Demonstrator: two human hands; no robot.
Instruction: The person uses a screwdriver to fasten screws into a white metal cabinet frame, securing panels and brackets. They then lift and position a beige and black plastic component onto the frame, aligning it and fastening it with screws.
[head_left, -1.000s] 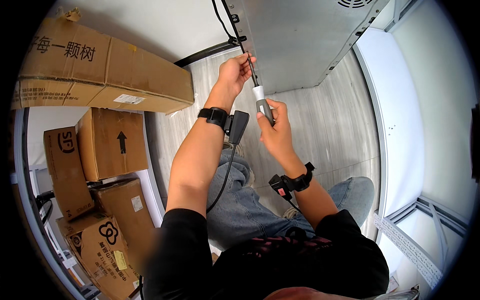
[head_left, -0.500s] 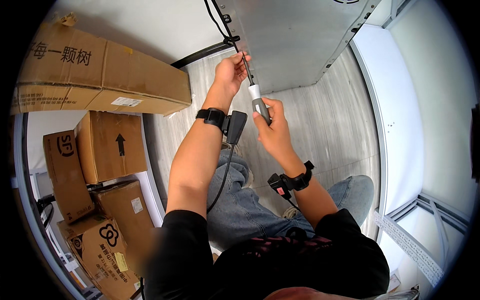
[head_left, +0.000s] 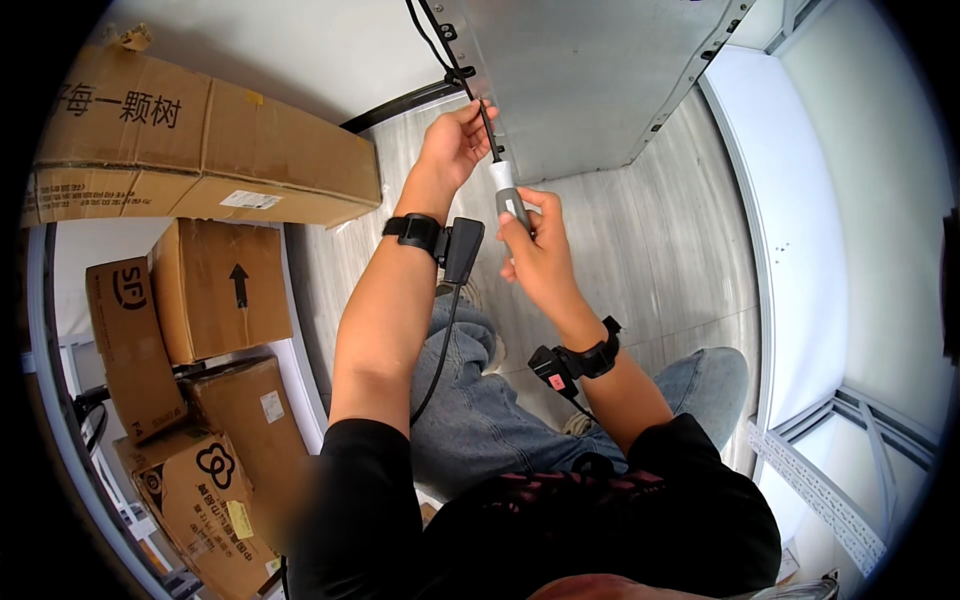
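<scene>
A screwdriver point(head_left: 502, 178) with a white and grey handle and a long dark shaft points up and slightly left, along the side edge of a grey metal cabinet point(head_left: 580, 95). My right hand point(head_left: 543, 248) is closed around the lower grey part of its handle. Further up, my left hand point(head_left: 452, 148) pinches the shaft close to its far end, between thumb and fingers. The tip lies by the cabinet's edge, where my fingers and the dark strip make it hard to see. A black cable point(head_left: 430, 45) runs down that edge to a tied knot just above my left fingertips.
A long cardboard box point(head_left: 290, 150) lies on the left, above a shelf with several stacked cartons point(head_left: 235, 290). Grey wood-look floor point(head_left: 660, 240) spreads below the cabinet. A white wall panel point(head_left: 800, 230) and a metal frame point(head_left: 820, 490) stand at the right.
Both hands and the screwdriver have shifted slightly up and left. My right hand's fingers have changed their hold on the handle. The cabinet's edge also sits slightly further left in view.
</scene>
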